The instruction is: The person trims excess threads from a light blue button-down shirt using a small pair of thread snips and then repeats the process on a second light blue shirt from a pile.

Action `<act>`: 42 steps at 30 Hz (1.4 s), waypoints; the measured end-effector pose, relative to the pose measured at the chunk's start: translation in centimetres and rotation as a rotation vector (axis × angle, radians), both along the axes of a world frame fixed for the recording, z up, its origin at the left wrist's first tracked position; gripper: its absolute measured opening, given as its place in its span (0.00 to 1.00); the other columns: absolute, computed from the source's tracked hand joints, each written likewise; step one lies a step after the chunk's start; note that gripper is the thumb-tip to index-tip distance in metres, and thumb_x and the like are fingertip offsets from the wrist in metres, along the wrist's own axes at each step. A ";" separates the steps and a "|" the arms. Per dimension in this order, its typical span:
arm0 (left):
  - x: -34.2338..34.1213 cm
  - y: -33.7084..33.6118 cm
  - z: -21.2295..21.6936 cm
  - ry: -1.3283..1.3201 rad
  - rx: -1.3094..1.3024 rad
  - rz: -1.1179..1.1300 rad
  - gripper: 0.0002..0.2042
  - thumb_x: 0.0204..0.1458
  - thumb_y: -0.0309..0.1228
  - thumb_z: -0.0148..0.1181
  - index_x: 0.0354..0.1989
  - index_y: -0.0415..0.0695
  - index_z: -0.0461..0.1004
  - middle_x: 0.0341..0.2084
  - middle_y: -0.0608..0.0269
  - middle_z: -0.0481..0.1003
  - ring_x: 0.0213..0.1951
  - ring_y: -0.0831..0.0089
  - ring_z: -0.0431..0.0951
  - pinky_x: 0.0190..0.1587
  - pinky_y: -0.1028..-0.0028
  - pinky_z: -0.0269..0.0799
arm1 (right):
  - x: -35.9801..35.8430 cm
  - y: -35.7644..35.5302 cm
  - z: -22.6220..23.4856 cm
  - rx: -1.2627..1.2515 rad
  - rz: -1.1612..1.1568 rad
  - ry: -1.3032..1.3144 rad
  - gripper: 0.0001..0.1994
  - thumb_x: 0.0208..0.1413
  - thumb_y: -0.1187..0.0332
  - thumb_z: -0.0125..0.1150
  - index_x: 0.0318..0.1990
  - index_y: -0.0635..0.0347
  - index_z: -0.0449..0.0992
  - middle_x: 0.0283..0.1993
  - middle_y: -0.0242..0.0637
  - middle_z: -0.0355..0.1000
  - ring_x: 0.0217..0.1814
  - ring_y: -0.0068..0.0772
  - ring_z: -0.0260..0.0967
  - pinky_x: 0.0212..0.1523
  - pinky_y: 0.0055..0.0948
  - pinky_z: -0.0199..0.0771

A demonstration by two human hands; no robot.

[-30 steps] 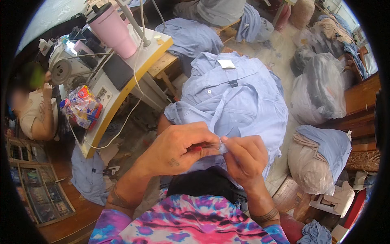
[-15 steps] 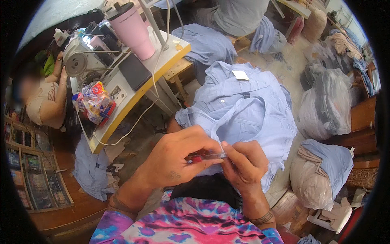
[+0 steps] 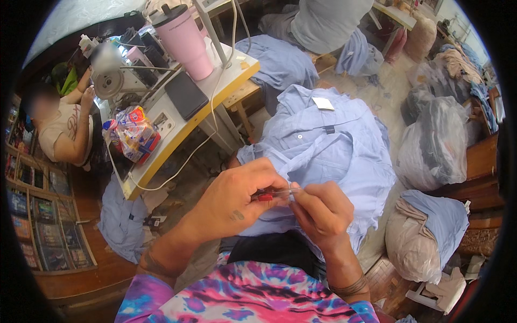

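My left hand [image 3: 239,196] is closed around a small slim object [image 3: 265,197] with a red part and a clear, shiny end. Most of it is hidden in my palm, so I cannot tell its kind. Fingertips of my right hand [image 3: 323,212] pinch together at its clear tip, touching or almost touching my left fingers. Below and beyond both hands spreads a light blue shirt [image 3: 344,161], piled over my lap, with a dark label, a white button and a white paper tag [image 3: 322,103] on it.
At left stands a sewing table [image 3: 144,180] with a phone [image 3: 186,96], a pink tumbler [image 3: 186,46], a bread bag [image 3: 134,134] and a hanging white cable. A seated person [image 3: 64,129] works beyond it. Plastic-wrapped bundles [image 3: 436,145] and stacked garments [image 3: 420,231] line the right side.
The view has shifted slightly. My hands stay together, the right fingers closed in more tightly, and the red part shows more clearly beside my left thumb.
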State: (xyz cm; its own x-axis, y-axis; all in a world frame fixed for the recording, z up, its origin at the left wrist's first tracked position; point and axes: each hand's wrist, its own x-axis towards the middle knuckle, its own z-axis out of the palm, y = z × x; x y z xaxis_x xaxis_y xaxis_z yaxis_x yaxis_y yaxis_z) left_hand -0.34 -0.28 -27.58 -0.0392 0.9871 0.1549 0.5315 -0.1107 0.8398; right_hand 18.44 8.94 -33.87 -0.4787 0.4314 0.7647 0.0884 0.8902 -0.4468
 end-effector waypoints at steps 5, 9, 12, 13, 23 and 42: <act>1.2 -0.2 -1.1 -0.106 0.054 0.072 0.08 0.52 0.20 0.73 0.39 0.40 0.81 0.32 0.64 0.76 0.31 0.76 0.73 0.34 0.75 0.69 | 0.1 -0.2 -0.2 -0.060 -0.047 0.023 0.17 0.39 0.78 0.79 0.42 0.62 0.86 0.32 0.33 0.75 0.27 0.32 0.69 0.25 0.31 0.67; 1.2 -0.6 -0.6 -0.136 0.072 0.134 0.08 0.53 0.21 0.73 0.40 0.40 0.82 0.35 0.65 0.80 0.31 0.80 0.75 0.32 0.76 0.69 | 0.1 -0.2 -0.4 -0.077 -0.069 0.015 0.18 0.38 0.78 0.79 0.42 0.62 0.86 0.32 0.34 0.75 0.28 0.32 0.71 0.26 0.30 0.68; 0.2 -1.1 -1.1 -0.052 0.092 0.134 0.08 0.53 0.21 0.72 0.42 0.40 0.83 0.38 0.61 0.83 0.31 0.77 0.80 0.30 0.76 0.72 | -0.5 -0.4 -0.7 -0.089 -0.073 0.006 0.18 0.37 0.78 0.79 0.41 0.61 0.87 0.31 0.34 0.76 0.28 0.33 0.72 0.27 0.30 0.70; -0.2 -1.3 -1.4 -0.004 0.159 0.104 0.08 0.53 0.21 0.72 0.42 0.40 0.83 0.39 0.60 0.83 0.32 0.75 0.81 0.31 0.75 0.74 | -0.8 -0.6 -0.9 -0.097 -0.064 0.011 0.18 0.37 0.79 0.79 0.41 0.61 0.87 0.31 0.35 0.76 0.28 0.33 0.73 0.27 0.30 0.70; 0.5 -1.6 -2.6 0.499 0.238 -0.012 0.10 0.56 0.33 0.66 0.42 0.44 0.76 0.38 0.65 0.76 0.34 0.63 0.83 0.30 0.67 0.80 | -0.6 -1.6 -2.5 -0.213 -0.171 -0.036 0.15 0.40 0.79 0.77 0.40 0.59 0.87 0.30 0.37 0.75 0.27 0.33 0.72 0.27 0.29 0.70; 0.4 -1.3 -4.7 0.382 0.525 0.044 0.20 0.49 0.31 0.73 0.50 0.41 0.74 0.42 0.62 0.76 0.30 0.64 0.83 0.29 0.70 0.80 | -1.2 -2.2 -2.4 -0.430 0.003 0.064 0.08 0.59 0.73 0.65 0.44 0.66 0.78 0.36 0.41 0.77 0.36 0.32 0.75 0.38 0.31 0.73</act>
State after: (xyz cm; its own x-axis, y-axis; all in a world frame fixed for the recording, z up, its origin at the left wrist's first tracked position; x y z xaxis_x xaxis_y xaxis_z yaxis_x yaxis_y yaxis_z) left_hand 0.11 -1.60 -32.26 0.0758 0.7753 0.6270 0.7954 -0.4262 0.4309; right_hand 17.22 6.71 -36.24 -0.4381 0.7157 0.5440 0.0458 0.6221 -0.7816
